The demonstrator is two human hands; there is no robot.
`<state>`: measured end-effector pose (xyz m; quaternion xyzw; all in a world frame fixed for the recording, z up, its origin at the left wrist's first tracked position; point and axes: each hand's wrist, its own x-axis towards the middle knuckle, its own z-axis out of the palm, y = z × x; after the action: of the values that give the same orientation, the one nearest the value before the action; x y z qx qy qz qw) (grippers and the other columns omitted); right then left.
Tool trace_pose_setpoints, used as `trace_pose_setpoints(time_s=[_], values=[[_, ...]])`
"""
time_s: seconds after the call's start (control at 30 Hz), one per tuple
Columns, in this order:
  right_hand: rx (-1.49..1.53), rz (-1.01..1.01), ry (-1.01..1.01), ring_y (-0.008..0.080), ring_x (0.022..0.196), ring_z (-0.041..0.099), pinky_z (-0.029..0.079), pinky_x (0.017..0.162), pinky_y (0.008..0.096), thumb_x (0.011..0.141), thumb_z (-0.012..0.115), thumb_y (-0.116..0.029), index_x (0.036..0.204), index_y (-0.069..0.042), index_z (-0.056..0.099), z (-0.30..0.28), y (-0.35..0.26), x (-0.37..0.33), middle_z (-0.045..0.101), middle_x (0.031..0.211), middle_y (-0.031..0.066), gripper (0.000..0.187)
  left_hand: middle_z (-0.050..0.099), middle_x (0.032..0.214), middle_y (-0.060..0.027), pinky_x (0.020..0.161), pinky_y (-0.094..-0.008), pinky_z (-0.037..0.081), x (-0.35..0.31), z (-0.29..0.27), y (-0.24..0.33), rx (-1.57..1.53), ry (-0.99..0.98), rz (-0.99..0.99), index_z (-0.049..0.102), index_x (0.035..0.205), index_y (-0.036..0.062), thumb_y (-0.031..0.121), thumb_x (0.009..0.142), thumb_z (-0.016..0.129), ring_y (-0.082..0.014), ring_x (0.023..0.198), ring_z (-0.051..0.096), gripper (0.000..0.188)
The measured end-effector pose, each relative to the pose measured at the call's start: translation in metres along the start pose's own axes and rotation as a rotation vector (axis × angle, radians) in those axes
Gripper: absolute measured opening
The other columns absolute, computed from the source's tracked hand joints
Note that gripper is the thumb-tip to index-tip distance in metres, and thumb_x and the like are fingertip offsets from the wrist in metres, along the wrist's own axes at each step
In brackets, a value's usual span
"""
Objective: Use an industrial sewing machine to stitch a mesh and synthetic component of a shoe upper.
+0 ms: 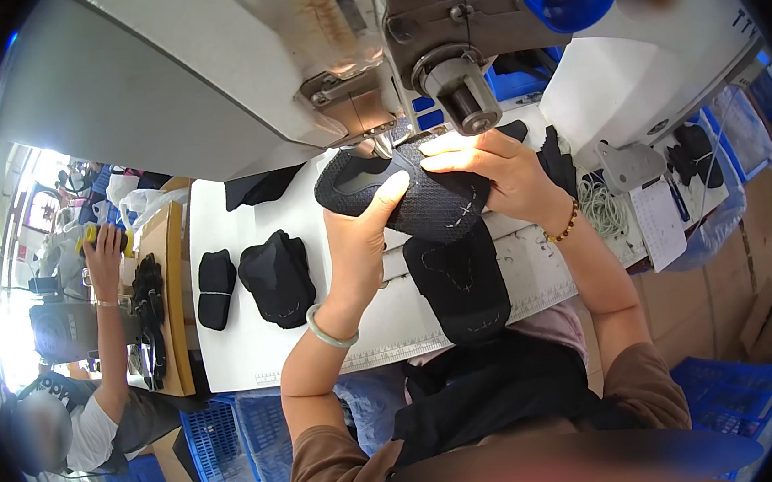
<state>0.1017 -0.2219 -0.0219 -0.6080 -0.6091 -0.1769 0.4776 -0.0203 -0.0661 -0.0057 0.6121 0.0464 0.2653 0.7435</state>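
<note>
While a co-worker's bare arm (109,334) stretches out at the far left, a banded bundle of black fabric (216,291) lies near the left edge of the white tabletop (384,319), with a stack of black fabric pieces (276,276) just beside it. Next comes the left hand (363,238), clamped on a black mesh shoe upper (433,202), its thumb pressing from above. That upper sits beneath the head of the sewing machine (161,86), beyond a stack of black upper pieces (459,280) nearer the person's body. It should handle as light, soft and flexible, not fragile but apt to pucker or fold; both side edges look the surest hold, with fingertips clear of the needle area. The right hand (508,171) is clamped on its right side. Farther right lie a coil of pale cord (602,206) and a paper sheet (659,222).
</note>
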Motion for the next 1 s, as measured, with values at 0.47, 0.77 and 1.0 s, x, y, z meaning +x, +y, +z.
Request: trace_pose_setpoints(time_s=[0.47, 0.77, 1.0], values=[[-0.206, -0.148, 0.029, 0.0197, 0.081, 0.056, 0.048, 0.073, 0.0304, 0.064, 0.057, 0.008, 0.106, -0.005, 0.065, 0.014, -0.012, -0.002, 0.062, 0.108, 0.0051, 0.045, 0.063, 0.086, -0.0054, 0.073, -0.025, 0.049, 0.021, -0.024, 0.003, -0.207, -0.041, -0.213, 0.06, 0.092, -0.0012, 0.004, 0.084, 0.059, -0.0113, 0.078, 0.061, 0.01], [-0.392, -0.165, 0.07, 0.0194, 0.081, 0.055, 0.048, 0.073, 0.0299, 0.06, 0.062, 0.002, 0.108, -0.011, 0.064, 0.014, -0.012, -0.002, 0.06, 0.1, -0.0009, 0.049, 0.064, 0.085, -0.0047, 0.072, -0.0239, 0.048, 0.021, -0.02, 0.002, -0.17, -0.025, -0.217, 0.064, 0.09, -0.001, 0.008, 0.085, 0.06, -0.0103, 0.078, 0.06, 0.011], [-0.319, -0.153, 0.167, 0.0244, 0.096, 0.058, 0.045, 0.087, 0.036, 0.065, 0.059, 0.009, 0.096, -0.007, 0.067, 0.016, -0.018, 0.006, 0.063, 0.101, 0.0041, 0.035, 0.065, 0.094, -0.0054, 0.078, -0.0249, 0.049, 0.015, -0.016, 0.003, -0.224, 0.04, -0.187, 0.063, 0.102, 0.0, 0.009, 0.09, 0.057, -0.0115, 0.086, 0.06, 0.016]])
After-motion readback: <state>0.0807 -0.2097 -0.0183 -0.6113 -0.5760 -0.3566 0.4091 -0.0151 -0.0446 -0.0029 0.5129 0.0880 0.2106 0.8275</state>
